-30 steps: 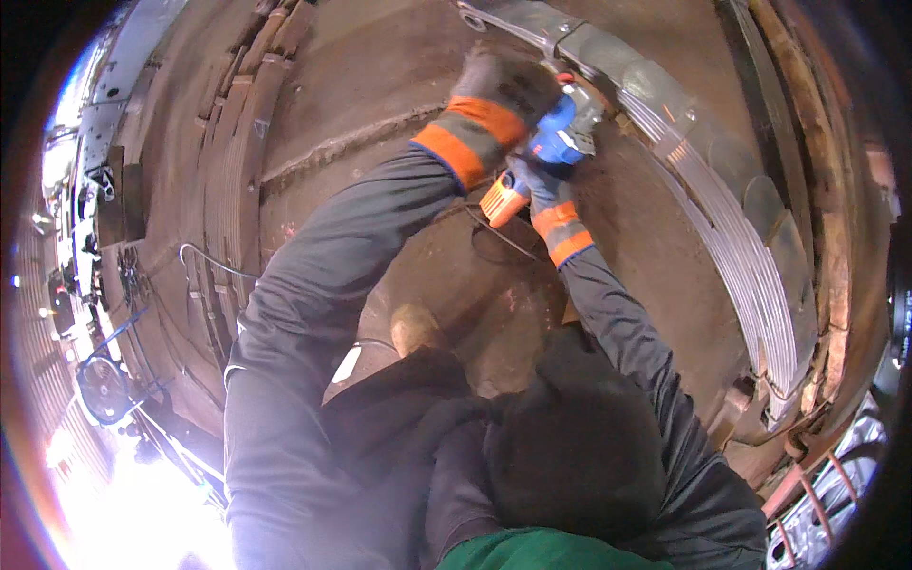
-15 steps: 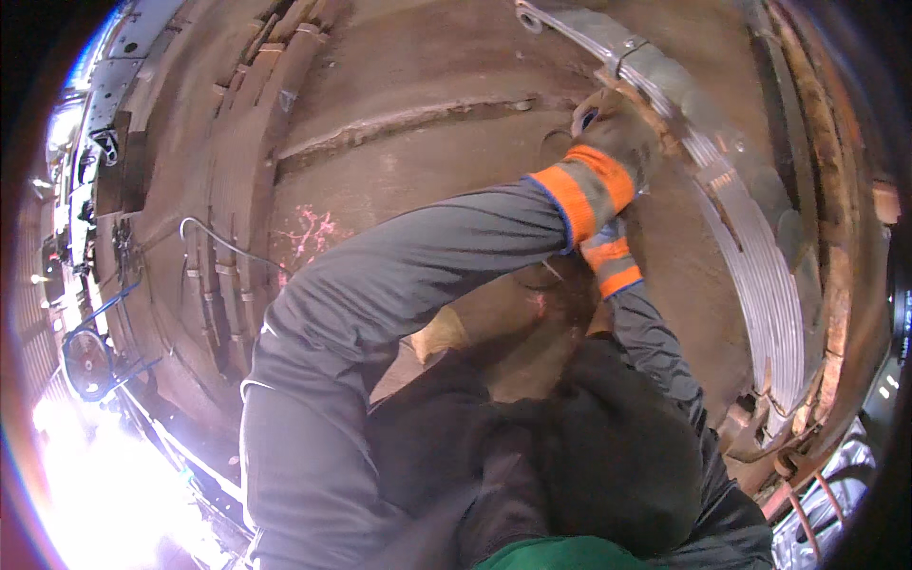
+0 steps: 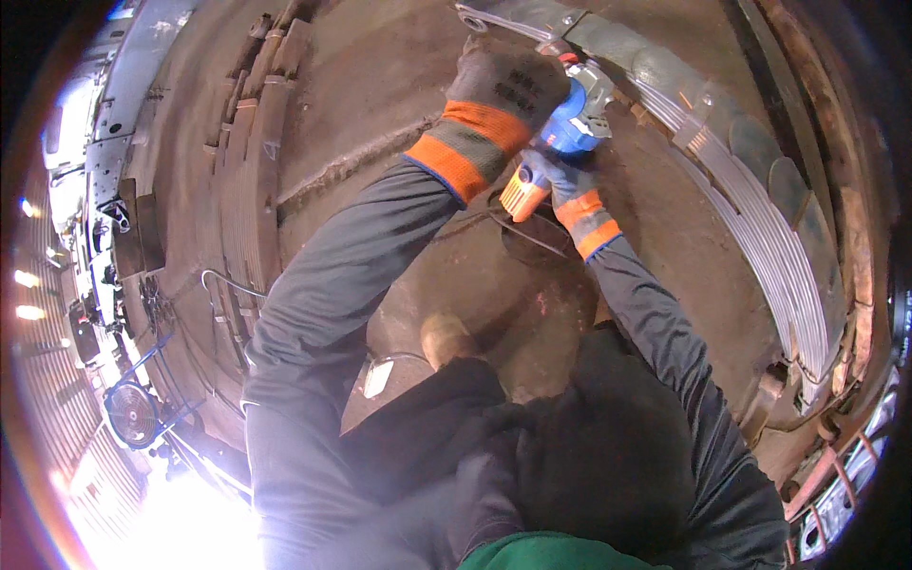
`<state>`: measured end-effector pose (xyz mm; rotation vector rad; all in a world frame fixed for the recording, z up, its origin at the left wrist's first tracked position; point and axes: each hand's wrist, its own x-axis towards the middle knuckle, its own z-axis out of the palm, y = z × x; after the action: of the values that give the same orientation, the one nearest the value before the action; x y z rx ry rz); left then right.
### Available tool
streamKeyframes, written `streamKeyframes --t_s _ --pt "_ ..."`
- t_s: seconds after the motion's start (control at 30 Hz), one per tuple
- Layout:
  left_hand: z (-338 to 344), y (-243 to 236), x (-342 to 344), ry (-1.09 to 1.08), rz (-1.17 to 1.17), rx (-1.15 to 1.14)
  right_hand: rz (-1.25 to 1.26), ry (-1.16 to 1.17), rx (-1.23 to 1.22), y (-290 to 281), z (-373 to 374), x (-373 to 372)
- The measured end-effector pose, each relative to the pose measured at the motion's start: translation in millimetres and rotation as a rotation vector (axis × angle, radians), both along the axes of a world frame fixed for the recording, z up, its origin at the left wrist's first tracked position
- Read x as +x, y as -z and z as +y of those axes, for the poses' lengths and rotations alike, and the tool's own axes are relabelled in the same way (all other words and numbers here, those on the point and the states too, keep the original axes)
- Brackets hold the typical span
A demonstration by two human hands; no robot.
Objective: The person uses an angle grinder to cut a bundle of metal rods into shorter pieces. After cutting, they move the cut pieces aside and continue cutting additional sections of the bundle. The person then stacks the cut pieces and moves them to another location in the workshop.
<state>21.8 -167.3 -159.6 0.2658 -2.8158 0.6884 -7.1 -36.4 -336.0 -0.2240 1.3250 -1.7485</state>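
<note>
An angle grinder (image 3: 573, 125) with a blue body, orange rear end and grey metal head is held out over the floor, beside the far part of a long leaf spring pack (image 3: 750, 214). My left hand (image 3: 508, 81), in a grey-brown glove with an orange cuff, is closed at the grinder's front; its fingers are partly hidden. Gripping the rear of the body is my right hand (image 3: 559, 179), gloved alike. The grinder's head is close to the spring, but whether it touches cannot be made out. A cable (image 3: 532, 236) runs below the tool.
More leaf springs (image 3: 242, 152) lie on the floor at the left. A fan (image 3: 133, 415) stands at the lower left beside glaring light. A rusty beam (image 3: 841, 123) runs along the right. My boot (image 3: 446, 340) and a white tag-like piece (image 3: 377, 378) are on the near floor.
Both hands have moved farther away and to the left along the spring with the grinder. The tool, mostly hidden behind my left arm before, now shows plainly. The view has shifted slightly.
</note>
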Motion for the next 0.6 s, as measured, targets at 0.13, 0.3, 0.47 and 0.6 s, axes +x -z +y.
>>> streamKeyframes --t_s 0.13,0.3,0.47,0.6 --pt "4 -6 1 -0.02 -0.048 0.039 0.083 0.056 -0.035 35 -10 1" --pt "7 -8 0 0.066 0.034 0.028 0.022 -0.019 -0.007 67 -16 -6" --pt "7 -5 -2 0.008 -0.036 0.032 0.025 -0.043 0.027 54 -8 -8" --pt "11 -2 -9 -0.048 -0.105 0.11 0.055 0.075 0.082 29 3 0"
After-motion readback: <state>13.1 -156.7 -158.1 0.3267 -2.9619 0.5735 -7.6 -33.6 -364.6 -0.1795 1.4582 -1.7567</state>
